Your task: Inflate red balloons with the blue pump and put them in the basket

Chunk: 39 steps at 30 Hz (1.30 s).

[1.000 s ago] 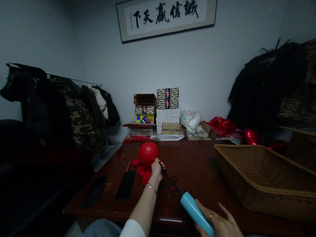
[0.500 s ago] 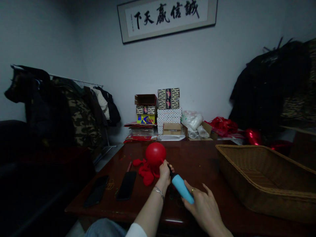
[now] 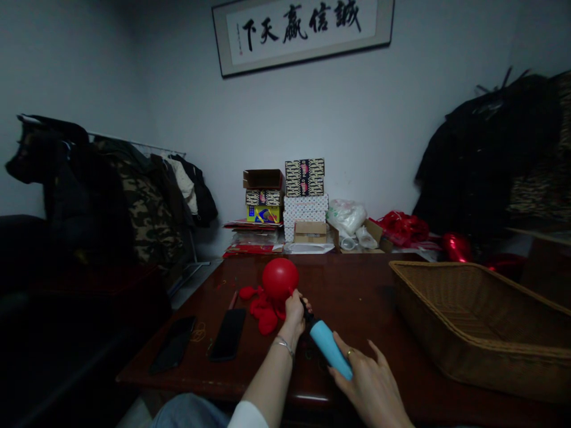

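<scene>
A partly inflated red balloon point(image 3: 280, 279) stands out over the table, its neck at the fingers of my left hand point(image 3: 296, 310). That hand is closed around the balloon neck and the black nozzle end of a light blue pump point(image 3: 329, 346). At the pump's near end is my right hand point(image 3: 369, 374), thumb and palm against the blue body, with some fingers raised off it. Several limp red balloons point(image 3: 266, 316) lie on the table just left of the inflated one.
Two dark phones point(image 3: 228, 334) point(image 3: 173, 343) and yellow rubber bands point(image 3: 198, 331) lie on the table point(image 3: 352, 279) at left. A wicker basket point(image 3: 482, 339) fills the right side. Stacked boxes point(image 3: 306, 208) and plastic bags point(image 3: 347, 217) stand along the back.
The near end of the blue pump and my right hand have shifted slightly down. My left hand and the red balloon are almost where they were, a little further left.
</scene>
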{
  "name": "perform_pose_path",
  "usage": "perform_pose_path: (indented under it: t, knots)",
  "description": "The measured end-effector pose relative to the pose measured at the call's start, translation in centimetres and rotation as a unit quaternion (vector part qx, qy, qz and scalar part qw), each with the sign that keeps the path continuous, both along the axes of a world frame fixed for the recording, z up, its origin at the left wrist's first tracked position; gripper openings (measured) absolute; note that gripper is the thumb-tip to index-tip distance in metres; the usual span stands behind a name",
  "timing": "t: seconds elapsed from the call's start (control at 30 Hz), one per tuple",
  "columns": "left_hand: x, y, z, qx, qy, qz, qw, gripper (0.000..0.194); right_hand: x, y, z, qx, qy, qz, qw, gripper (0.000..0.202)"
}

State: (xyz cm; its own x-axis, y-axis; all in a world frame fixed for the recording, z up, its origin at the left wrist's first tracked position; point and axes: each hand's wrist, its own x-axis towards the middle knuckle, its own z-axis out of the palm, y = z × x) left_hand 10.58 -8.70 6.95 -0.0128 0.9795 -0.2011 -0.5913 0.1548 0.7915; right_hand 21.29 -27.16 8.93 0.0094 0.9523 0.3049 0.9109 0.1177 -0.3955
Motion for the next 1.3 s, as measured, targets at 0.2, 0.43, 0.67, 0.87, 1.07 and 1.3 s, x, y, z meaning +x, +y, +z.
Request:
perform_pose_path:
  t: [0.2,0.43,0.67,0.87,1.07,1.3]
  knots:
    - [-1.6,0.7,0.6,0.012,0.005,0.018,1.0,0.018,2.2,-1.7,-1.6,-0.033,-0.003,0.038,0.999,0.056]
    - [-2.7,1.4,0.9,0.012,-0.002,0.041,0.999,0.018,4.6,-3.1,-3.4,-0.015,-0.055,0.055,0.997,0.055]
    - [-1.7,1.0,0.8,0.008,-0.004,0.042,0.999,0.017,4.4,-2.8,-2.8,0.02,-0.061,0.041,0.997,0.05]
    - [-0.2,-0.2,0.6,-0.01,-0.018,0.023,1.0,0.018,2.5,-1.2,-1.9,0.045,-0.044,0.01,0.998,0.048]
    - [1.2,-1.0,0.6,-0.016,-0.028,0.001,0.999,0.019,0.6,0.6,-0.4,0.046,-0.028,-0.015,0.998,0.045]
    - [0.6,-0.4,0.5,0.001,-0.015,0.009,1.0,0.02,-0.2,1.4,-0.6,0.049,-0.03,-0.011,0.998,0.046]
